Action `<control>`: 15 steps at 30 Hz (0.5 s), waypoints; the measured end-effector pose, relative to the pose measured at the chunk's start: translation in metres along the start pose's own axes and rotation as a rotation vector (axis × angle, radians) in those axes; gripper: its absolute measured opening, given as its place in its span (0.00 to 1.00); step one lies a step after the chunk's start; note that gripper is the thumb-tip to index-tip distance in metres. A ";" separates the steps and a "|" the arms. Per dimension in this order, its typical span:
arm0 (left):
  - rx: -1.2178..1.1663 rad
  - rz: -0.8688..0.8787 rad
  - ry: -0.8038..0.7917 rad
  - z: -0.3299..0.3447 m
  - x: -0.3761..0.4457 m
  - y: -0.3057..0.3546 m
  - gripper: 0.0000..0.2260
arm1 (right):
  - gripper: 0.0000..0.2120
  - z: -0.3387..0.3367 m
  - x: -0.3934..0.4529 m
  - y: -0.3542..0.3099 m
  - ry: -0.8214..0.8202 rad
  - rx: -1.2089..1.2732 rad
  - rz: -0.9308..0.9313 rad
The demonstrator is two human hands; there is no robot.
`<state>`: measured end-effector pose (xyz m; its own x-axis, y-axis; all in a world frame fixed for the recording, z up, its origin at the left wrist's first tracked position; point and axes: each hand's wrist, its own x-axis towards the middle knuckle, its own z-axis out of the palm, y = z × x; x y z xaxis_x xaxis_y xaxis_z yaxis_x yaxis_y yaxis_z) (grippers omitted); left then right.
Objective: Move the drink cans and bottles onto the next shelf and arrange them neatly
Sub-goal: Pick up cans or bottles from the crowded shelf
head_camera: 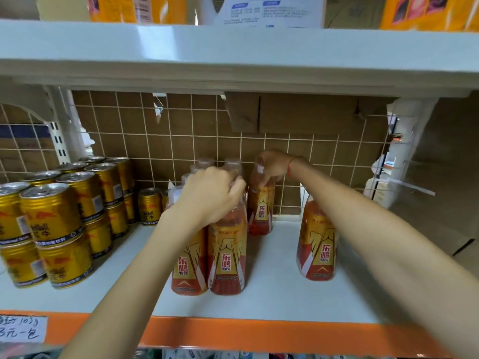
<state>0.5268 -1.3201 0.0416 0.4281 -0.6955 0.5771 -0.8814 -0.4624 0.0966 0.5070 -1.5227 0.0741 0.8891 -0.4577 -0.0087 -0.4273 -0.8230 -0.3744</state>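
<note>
Several orange-and-gold drink bottles stand on the white shelf [272, 288]. My left hand [211, 194] grips the top of a front bottle [228, 257] in the cluster at the middle. My right hand [272, 165] pinches the cap of a bottle [260, 211] standing at the back by the wire grid. One more bottle [317, 244] stands alone to the right, partly behind my right forearm. Gold cans [51, 224] are stacked two high at the left, with a single can [149, 206] behind them.
A wire grid with cardboard behind it [181, 136] closes the back. The upper shelf [233, 55] hangs low overhead, carrying packages. The shelf's orange front strip [259, 332] bears a handwritten price label [20, 329]. Bare shelf lies at the right.
</note>
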 end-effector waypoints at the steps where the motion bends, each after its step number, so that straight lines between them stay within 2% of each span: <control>1: -0.002 0.008 0.001 0.001 -0.001 -0.001 0.17 | 0.24 0.000 0.006 -0.003 -0.002 0.008 0.017; 9: -0.006 0.058 0.013 0.008 -0.001 -0.006 0.17 | 0.20 0.001 0.035 -0.008 -0.005 -0.003 0.072; 15: -0.023 0.052 0.006 0.010 0.001 -0.005 0.15 | 0.22 0.004 0.035 -0.006 0.023 -0.025 0.056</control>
<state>0.5337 -1.3238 0.0336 0.3808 -0.7149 0.5865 -0.9067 -0.4131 0.0851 0.5409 -1.5327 0.0725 0.8598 -0.5105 -0.0074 -0.4803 -0.8039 -0.3508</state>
